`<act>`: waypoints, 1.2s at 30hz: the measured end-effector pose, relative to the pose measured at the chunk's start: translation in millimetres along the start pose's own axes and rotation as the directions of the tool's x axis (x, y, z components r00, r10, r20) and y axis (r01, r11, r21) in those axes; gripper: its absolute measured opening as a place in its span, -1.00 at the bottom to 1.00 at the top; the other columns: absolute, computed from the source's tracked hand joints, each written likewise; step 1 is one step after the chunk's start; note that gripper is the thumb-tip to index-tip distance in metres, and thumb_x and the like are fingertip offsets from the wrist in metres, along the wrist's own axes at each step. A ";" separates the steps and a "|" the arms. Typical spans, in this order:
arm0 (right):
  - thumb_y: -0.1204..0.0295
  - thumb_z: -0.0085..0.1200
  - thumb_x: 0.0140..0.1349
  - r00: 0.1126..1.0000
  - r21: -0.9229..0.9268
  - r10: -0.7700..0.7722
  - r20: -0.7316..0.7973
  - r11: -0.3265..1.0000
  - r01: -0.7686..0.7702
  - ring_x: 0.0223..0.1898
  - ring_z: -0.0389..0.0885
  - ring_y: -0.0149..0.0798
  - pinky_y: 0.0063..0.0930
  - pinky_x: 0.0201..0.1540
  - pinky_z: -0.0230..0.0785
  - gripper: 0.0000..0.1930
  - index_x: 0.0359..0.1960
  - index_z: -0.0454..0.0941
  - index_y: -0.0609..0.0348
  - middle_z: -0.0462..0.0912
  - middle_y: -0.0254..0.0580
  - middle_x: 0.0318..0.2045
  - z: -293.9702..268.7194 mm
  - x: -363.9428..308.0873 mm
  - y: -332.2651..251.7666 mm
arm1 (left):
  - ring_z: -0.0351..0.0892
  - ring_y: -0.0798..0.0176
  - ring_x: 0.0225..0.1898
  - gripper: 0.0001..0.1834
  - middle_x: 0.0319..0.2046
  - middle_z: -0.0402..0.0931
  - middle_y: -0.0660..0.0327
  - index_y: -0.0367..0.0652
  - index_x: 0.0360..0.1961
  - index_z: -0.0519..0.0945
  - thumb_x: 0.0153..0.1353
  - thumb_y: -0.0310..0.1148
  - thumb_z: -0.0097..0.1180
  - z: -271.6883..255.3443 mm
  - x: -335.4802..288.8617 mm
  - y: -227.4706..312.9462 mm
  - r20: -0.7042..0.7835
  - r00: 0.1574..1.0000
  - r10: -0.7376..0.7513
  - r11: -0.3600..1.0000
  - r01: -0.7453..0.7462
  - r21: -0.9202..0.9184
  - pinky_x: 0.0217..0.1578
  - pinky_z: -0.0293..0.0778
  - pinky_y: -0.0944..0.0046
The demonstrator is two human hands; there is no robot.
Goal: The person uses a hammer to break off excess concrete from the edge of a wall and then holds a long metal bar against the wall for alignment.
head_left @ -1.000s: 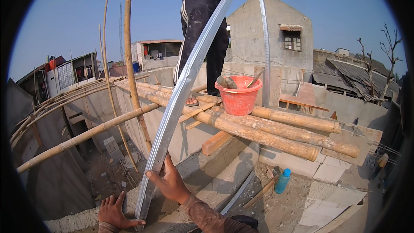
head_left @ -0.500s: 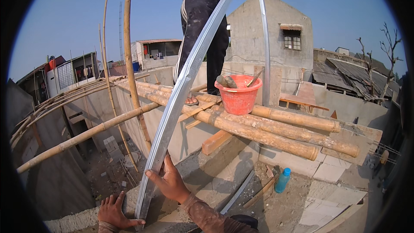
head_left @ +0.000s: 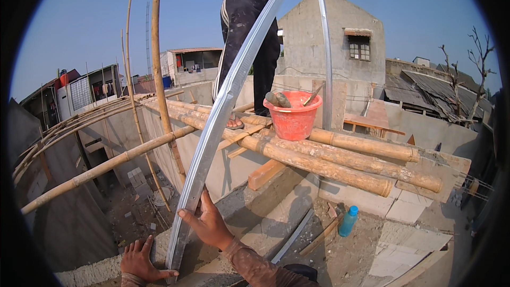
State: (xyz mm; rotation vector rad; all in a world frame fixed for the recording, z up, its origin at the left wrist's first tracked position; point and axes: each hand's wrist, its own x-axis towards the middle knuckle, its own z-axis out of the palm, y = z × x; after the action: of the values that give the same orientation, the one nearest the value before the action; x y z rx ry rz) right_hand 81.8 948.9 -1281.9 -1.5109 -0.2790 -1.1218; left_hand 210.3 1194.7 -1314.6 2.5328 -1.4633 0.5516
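Note:
A long silvery metal channel (head_left: 213, 127) leans from the wall top near me up and to the right. My right hand (head_left: 211, 225) grips its lower part, thumb on the near face and fingers around the right edge. Beside its foot, my left hand (head_left: 139, 261) lies with fingers spread on the rough wall top (head_left: 95, 272), thumb touching the channel's lower end. A co-worker in dark trousers (head_left: 241, 32) stands on the bamboo, an arm reaching to the channel's upper part. A second metal length (head_left: 325, 48) rises behind the red bucket.
Thick bamboo poles (head_left: 324, 162) cross the wall ahead, bearing a red bucket (head_left: 292, 122) with tools in it. A thinner bamboo pole (head_left: 106, 169) slants at left, above a deep drop to the ground. At lower right stand a blue bottle (head_left: 348, 222) and pale blocks (head_left: 409, 244).
Almost nothing differs. The view has shifted very slightly; both hands and the channel keep their places.

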 end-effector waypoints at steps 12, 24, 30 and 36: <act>0.38 0.14 0.38 1.000 -0.049 -0.009 0.006 0.999 0.009 0.20 0.38 -0.31 -0.38 0.27 0.25 -0.22 0.47 -0.09 0.33 0.34 -0.12 0.19 -1.3 0.4 3.8 | 0.53 -0.13 0.06 0.49 -0.01 0.51 -0.09 -0.31 0.24 0.46 -0.67 0.64 0.35 1.4 -0.1 -0.8 -0.008 1.000 0.003 1.000 -0.003 -0.005 0.20 0.36 -0.13; 0.43 0.13 0.38 0.999 -0.057 -0.032 0.011 0.998 0.032 0.22 0.35 -0.31 -0.39 0.27 0.23 -0.21 0.47 -0.12 0.33 0.32 -0.12 0.22 -1.9 0.9 6.8 | 0.52 -0.13 0.08 0.47 0.00 0.51 -0.06 -0.28 0.24 0.47 -0.68 0.62 0.37 -2.1 0.1 1.2 0.004 1.000 -0.018 0.999 0.018 -0.028 0.20 0.36 -0.12; 0.41 0.14 0.37 0.999 -0.006 0.038 0.020 0.999 -0.038 0.19 0.38 -0.31 -0.38 0.26 0.25 -0.22 0.46 -0.10 0.33 0.34 -0.12 0.20 -1.7 -0.5 1.1 | 0.55 -0.11 0.05 0.45 -0.02 0.52 -0.04 -0.28 0.21 0.49 -0.68 0.62 0.37 -2.7 -1.0 4.7 -0.024 0.999 -0.023 0.999 0.022 -0.044 0.19 0.38 -0.11; 0.39 0.14 0.37 1.000 -0.080 0.001 0.007 0.997 0.000 0.17 0.40 -0.32 -0.38 0.24 0.27 -0.23 0.46 -0.08 0.32 0.37 -0.13 0.17 -2.1 0.7 4.2 | 0.55 -0.12 0.05 0.45 -0.02 0.52 -0.04 -0.28 0.21 0.49 -0.68 0.62 0.37 -2.4 0.0 4.9 -0.046 0.999 0.010 0.999 -0.011 -0.036 0.20 0.37 -0.12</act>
State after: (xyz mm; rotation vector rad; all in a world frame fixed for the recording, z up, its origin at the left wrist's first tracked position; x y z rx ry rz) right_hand 84.1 945.5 -1284.3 -1.5862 -0.2408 -1.1386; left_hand 205.5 1192.9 -1312.6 2.4698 -1.4581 0.5759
